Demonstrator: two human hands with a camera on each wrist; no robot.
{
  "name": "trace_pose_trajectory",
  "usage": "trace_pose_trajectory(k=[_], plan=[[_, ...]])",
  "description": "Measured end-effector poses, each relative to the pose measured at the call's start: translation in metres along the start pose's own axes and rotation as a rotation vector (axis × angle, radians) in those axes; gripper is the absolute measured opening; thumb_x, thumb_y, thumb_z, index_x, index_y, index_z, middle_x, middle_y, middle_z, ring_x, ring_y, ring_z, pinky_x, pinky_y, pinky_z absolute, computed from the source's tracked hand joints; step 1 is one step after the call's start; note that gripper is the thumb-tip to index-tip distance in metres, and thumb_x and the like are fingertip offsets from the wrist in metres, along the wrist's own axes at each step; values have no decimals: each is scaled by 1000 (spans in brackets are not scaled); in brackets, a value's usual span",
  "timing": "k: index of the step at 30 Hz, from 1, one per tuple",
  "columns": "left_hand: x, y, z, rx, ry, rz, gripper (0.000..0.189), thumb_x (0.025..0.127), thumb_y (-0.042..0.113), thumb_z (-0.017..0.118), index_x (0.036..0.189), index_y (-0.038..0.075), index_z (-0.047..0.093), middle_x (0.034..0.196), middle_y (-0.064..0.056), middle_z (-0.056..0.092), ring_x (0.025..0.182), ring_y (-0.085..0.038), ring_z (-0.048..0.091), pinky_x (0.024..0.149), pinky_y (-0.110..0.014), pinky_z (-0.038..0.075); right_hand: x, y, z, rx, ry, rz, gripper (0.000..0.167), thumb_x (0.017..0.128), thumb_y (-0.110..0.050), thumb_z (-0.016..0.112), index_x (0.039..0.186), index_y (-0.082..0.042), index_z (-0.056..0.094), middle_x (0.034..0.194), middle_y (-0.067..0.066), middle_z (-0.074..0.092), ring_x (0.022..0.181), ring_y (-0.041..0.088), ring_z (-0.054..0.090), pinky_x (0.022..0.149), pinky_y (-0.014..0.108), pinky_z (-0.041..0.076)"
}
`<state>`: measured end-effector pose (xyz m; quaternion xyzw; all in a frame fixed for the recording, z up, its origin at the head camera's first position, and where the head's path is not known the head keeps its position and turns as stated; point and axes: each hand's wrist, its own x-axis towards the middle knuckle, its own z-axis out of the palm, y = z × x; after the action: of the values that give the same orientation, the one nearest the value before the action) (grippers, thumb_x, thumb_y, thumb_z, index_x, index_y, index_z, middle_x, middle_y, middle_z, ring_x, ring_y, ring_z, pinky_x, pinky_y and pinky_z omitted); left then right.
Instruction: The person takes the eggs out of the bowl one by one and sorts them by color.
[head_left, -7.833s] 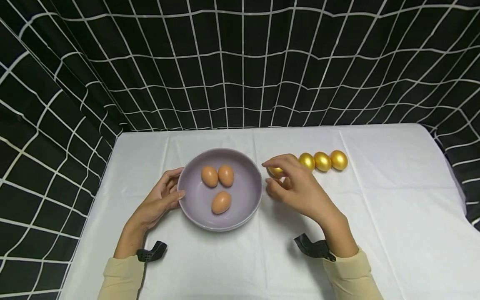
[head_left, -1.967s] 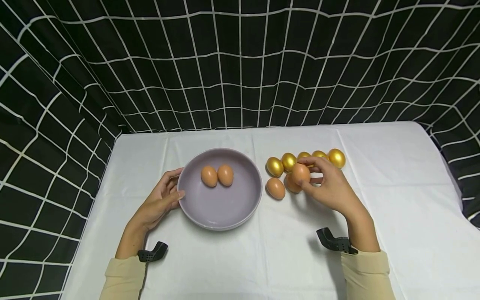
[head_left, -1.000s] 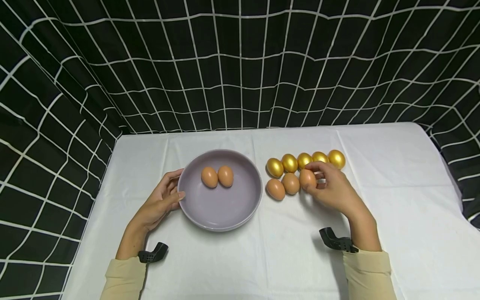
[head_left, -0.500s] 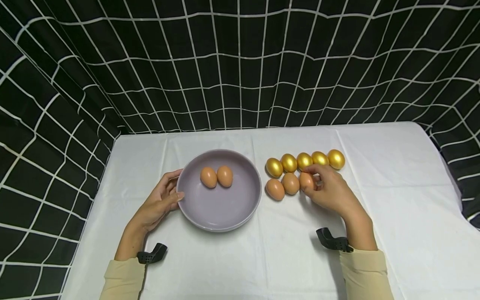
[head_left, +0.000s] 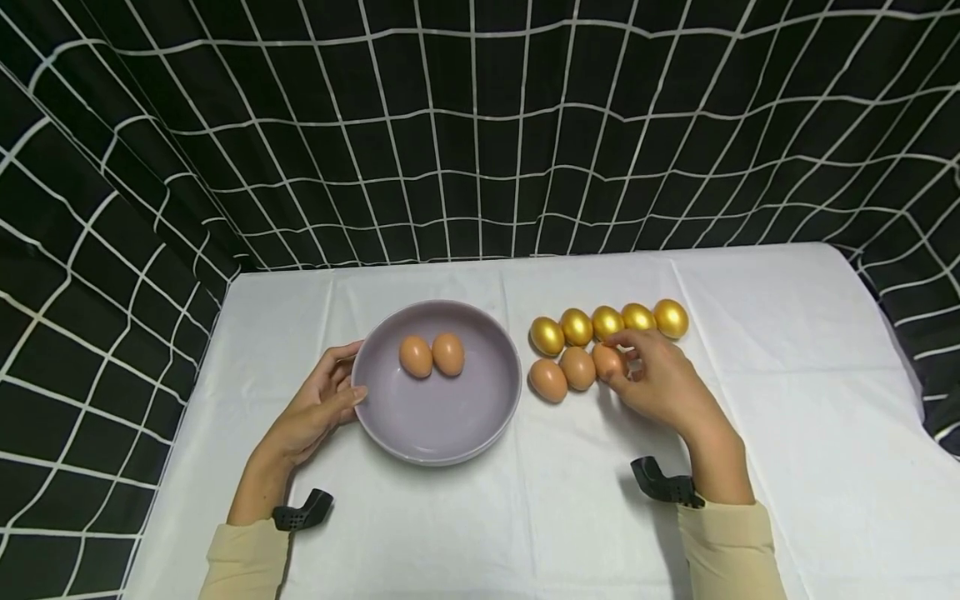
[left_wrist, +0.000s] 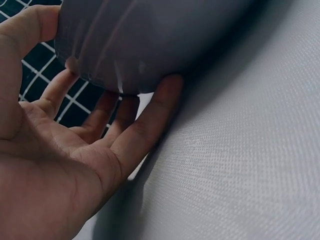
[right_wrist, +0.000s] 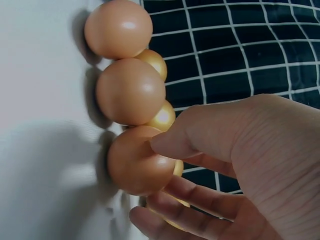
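My left hand grips the left side of a mauve bowl, thumb over the rim and fingers against the outside wall, as the left wrist view shows. Two brown eggs lie together toward the bowl's back. To the right of the bowl, my right hand pinches a brown egg between thumb and fingers. In the right wrist view the thumb presses on this egg, level with its neighbours. It forms the right end of a row with a middle egg and a left egg.
Behind the brown row runs a line of several golden eggs, slanting back to the right. Everything stands on a white tablecloth. A black curtain with a white grid rises behind the table's far edge and along its sides.
One of three brown eggs has left the bowl. My right hand has lowered an egg from above the others into the right end of the brown row. My left hand has stayed on the bowl.
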<state>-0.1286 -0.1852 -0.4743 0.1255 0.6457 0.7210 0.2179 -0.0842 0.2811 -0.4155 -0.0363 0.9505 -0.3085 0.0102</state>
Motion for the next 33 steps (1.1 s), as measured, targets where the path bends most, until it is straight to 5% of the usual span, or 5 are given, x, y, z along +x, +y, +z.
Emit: trace_pose_trajectory(k=[12, 24, 29, 33], plan=[[-5, 0, -4, 27, 6, 11, 65, 103, 1, 60, 161, 13, 33, 154, -1, 45, 135, -8, 58, 96, -33, 63, -1, -11, 0, 53, 51, -32, 39, 100, -17, 69, 134, 1, 65, 135, 25, 64, 120, 44, 66, 96, 57, 61], [-2, 2, -2, 44, 7, 5, 64, 103, 2, 60, 160, 12, 33, 154, -3, 44, 133, -8, 58, 94, -34, 64, 2, -44, -2, 64, 189, -141, 31, 96, -10, 70, 127, -7, 70, 123, 16, 69, 116, 36, 63, 96, 53, 51], [-1, 3, -2, 41, 8, 2, 65, 102, 2, 61, 160, 10, 33, 155, -5, 44, 132, -9, 59, 94, -35, 64, 10, -68, 3, 114, 161, -217, 32, 96, -9, 71, 129, -9, 70, 125, 12, 70, 110, 28, 64, 91, 39, 53], [-1, 3, -2, 32, 3, 9, 64, 102, 1, 61, 160, 9, 34, 153, -5, 45, 132, -9, 59, 94, -34, 64, 18, -85, 9, 156, 107, -245, 36, 98, -10, 70, 134, -9, 68, 128, 12, 70, 115, 29, 67, 95, 48, 59]])
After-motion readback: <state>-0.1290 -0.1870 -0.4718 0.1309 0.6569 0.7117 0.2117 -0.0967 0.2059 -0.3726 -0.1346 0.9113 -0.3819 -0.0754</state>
